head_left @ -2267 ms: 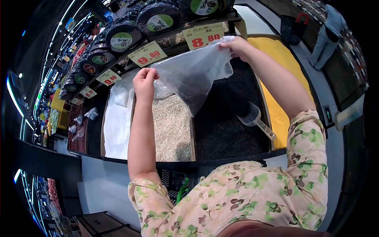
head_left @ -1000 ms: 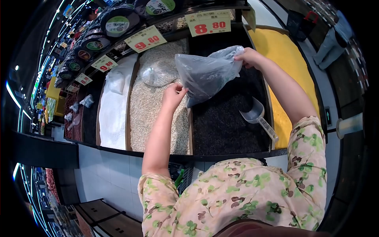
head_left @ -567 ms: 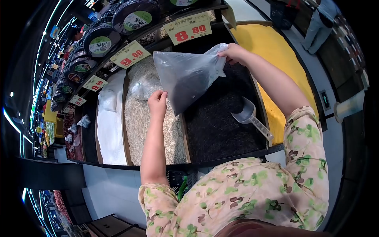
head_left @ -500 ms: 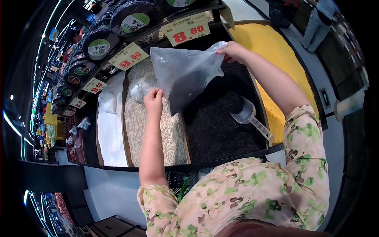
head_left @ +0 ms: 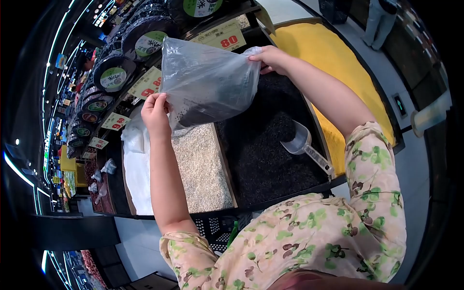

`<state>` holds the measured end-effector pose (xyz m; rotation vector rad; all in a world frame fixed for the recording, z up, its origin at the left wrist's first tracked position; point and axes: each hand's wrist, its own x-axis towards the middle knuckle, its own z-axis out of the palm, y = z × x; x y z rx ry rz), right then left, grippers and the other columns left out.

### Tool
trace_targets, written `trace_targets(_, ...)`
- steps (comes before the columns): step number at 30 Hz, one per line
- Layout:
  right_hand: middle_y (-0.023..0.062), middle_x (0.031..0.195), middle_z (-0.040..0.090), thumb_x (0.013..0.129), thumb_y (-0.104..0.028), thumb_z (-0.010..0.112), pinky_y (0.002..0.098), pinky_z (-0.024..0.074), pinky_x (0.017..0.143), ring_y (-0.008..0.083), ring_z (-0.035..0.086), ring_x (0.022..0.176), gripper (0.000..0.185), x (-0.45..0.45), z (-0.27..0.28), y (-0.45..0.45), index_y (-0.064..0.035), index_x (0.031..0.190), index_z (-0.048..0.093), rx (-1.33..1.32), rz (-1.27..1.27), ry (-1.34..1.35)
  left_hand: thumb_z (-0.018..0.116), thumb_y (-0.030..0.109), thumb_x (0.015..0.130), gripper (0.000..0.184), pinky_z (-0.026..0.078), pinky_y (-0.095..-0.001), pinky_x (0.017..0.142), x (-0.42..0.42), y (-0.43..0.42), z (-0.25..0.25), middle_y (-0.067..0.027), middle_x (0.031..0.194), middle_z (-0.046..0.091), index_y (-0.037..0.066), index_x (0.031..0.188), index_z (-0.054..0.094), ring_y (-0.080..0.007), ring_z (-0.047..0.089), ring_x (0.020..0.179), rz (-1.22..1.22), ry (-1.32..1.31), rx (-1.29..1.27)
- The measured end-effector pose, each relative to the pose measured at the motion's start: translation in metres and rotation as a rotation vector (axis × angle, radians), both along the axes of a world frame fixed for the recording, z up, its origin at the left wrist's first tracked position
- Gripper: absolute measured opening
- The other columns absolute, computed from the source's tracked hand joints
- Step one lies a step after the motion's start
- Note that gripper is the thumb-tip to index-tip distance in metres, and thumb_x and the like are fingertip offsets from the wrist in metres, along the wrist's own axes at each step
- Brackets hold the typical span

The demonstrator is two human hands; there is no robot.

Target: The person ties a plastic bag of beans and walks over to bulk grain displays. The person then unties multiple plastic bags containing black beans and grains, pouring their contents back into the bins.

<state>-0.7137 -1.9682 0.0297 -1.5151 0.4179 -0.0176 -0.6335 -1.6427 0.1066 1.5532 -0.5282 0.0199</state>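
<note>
A clear plastic bag (head_left: 212,79) with dark grains in its lower part is stretched between my two hands. My left hand (head_left: 157,113) pinches its left edge, fingers closed. At the bag's upper right corner, my right hand (head_left: 270,59) grips the bunched plastic. Below the bag lies a bin of black rice (head_left: 256,164), its price sign (head_left: 220,41) partly covered by the plastic. A clear scoop (head_left: 302,140) rests in the black rice, handle toward the bin's near right corner, with black grains at its mouth.
Left of the black rice are a pale grain bin (head_left: 203,169) and a white one (head_left: 137,179). To the right is a yellow grain bin (head_left: 328,63). Round wrapped packages (head_left: 113,72) line the back shelf. A person (head_left: 379,24) stands at the upper right.
Both hands have moved left and up with the bag, the left hand further. The bag is spread wider, and its dark contents show more clearly along the bottom. The scoop stays in the rice.
</note>
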Motion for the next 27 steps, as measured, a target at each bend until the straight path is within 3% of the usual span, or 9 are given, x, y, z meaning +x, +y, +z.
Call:
trace_targets(3, 0.0051, 0.098, 0.062, 0.085, -0.024, 0.061, 0.0357, 0.0485, 0.075, 0.0176, 0.058, 0.088, 0.023, 0.005, -0.006, -0.001, -0.0104, 0.104, 0.062, 0.012, -0.014, -0.013, 0.057, 0.009, 0.085, 0.010, 0.040, -0.0231, 0.050, -0.003, -0.004, 0.005, -0.0003, 0.066, 0.053, 0.002, 0.077, 0.057, -0.0075, 0.046, 0.054, -0.005, 0.045, -0.058)
trace_targets(12, 0.0072, 0.103, 0.062, 0.086, -0.019, 0.059, 0.0420, 0.0483, 0.085, 0.0207, 0.059, 0.096, 0.023, 0.003, -0.009, 0.004, -0.0073, 0.105, 0.060, 0.097, -0.025, -0.021, 0.056, 0.010, 0.086, 0.011, 0.038, -0.0223, 0.048, -0.016, -0.014, 0.025, 0.0003, 0.065, 0.051, 0.002, 0.078, 0.056, -0.0067, 0.044, 0.052, -0.011, 0.021, -0.037)
trace_targets(27, 0.0026, 0.091, 0.064, 0.088, -0.028, 0.055, 0.0375, 0.0492, 0.077, 0.0186, 0.060, 0.083, 0.021, -0.008, -0.026, 0.010, -0.0102, 0.095, 0.064, 0.117, 0.071, -0.009, 0.055, 0.012, 0.088, 0.014, 0.031, -0.0186, 0.043, -0.030, -0.016, 0.066, 0.0015, 0.062, 0.050, 0.002, 0.078, 0.056, -0.0040, 0.040, 0.049, -0.036, -0.122, 0.034)
